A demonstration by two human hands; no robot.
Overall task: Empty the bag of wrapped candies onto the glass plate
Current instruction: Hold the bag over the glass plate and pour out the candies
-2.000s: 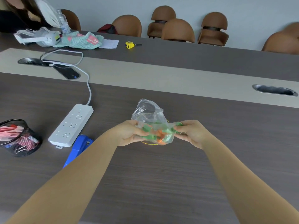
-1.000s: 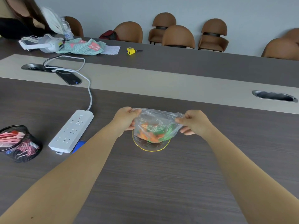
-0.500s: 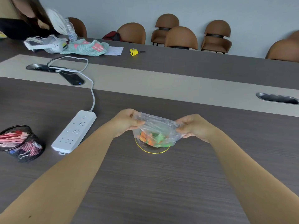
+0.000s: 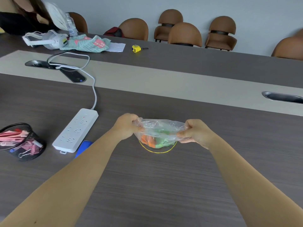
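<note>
1. The left hand [image 4: 125, 126] and right hand [image 4: 195, 132] each pinch one end of a thin, crinkled clear plastic bag [image 4: 159, 130], fingers clamped on the film.
2. Orange and green wrapped candies [image 4: 153, 140] sag inside it.
3. The bag hangs over a round, yellow-rimmed glass plate [image 4: 158, 151] on the dark wood-grain table [image 4: 155, 185].

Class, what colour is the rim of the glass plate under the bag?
Yellow. The plate's rim shows as a thin yellow ring in the head view.
</note>
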